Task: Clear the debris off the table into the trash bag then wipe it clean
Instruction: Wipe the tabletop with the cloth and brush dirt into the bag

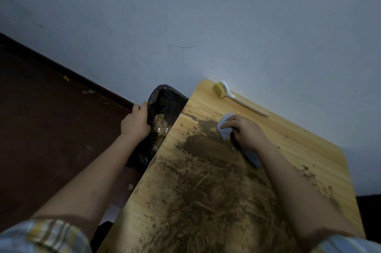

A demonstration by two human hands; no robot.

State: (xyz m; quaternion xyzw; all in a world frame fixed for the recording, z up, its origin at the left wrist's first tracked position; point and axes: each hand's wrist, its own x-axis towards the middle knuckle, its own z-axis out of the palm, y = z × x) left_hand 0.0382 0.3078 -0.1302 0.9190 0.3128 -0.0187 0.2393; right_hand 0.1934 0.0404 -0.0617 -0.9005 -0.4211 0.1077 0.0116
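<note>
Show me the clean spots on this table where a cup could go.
Bare wood lies on the table along the wall side, between the brush and the right hand holding the cloth, and past that hand toward the right edge. The middle and near part are covered in dirt.

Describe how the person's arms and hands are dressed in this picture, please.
Both hands, the left hand and the right hand, are bare, with no gloves, rings or watch visible. The forearms are uncovered. Near each elbow there is a rolled-up shirt sleeve in a light blue, white and yellowish check pattern.
</note>
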